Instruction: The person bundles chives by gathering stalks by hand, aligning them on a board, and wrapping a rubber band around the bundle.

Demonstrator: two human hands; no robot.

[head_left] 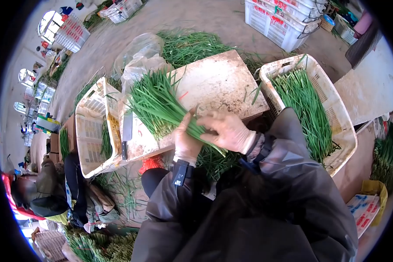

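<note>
A bundle of long green garlic chives (157, 102) lies slantwise over a dirty white board (218, 78) in front of me. My left hand (187, 140), in a pale glove, is closed around the bundle near its lower right end. My right hand (229, 132), gloved too, is at that same end, with its fingers and thumb bent about the stalks. Along the board's left edge rests a knife (127, 126) with a broad blade and dark handle. Beyond the board more loose chives (192, 47) are heaped beside a clear plastic bag (144, 61).
At my right stands a white crate (343, 126) holding chives; a second crate (94, 102) tilts at the left. Stacked crates (273, 28) stand at the back. Another person (46, 187) sits at the far left. Chive scraps litter the floor.
</note>
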